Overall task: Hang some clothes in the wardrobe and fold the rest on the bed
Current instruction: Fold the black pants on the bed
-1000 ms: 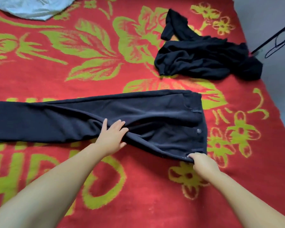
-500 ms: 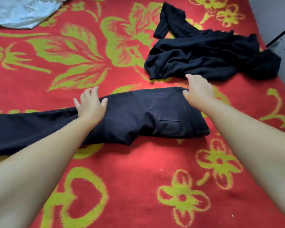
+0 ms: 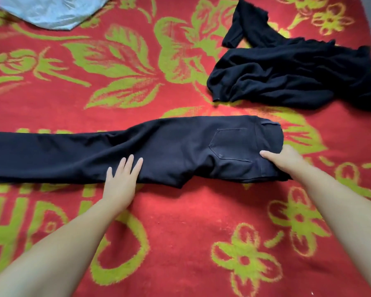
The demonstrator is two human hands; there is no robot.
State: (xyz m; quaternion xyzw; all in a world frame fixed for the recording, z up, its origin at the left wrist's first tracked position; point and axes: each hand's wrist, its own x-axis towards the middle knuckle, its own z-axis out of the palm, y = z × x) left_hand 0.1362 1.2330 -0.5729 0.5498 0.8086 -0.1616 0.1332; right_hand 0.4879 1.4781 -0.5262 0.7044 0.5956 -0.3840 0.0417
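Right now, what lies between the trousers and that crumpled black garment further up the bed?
In the head view, only a bare strip of the red and green blanket separates the trousers from the black garment; they lie apart.

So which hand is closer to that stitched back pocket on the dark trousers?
Right. The right hand rests beside the stitched back pocket; the left hand lies farther along the leg.

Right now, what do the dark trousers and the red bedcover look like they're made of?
The dark trousers: likely denim or heavy cotton twill, matte, with a stitched patch pocket and belt loop. The red bedcover: seemingly a woven, slightly fuzzy blanket, its green floral pattern blurred at the edges. Exact fibre can't be told.
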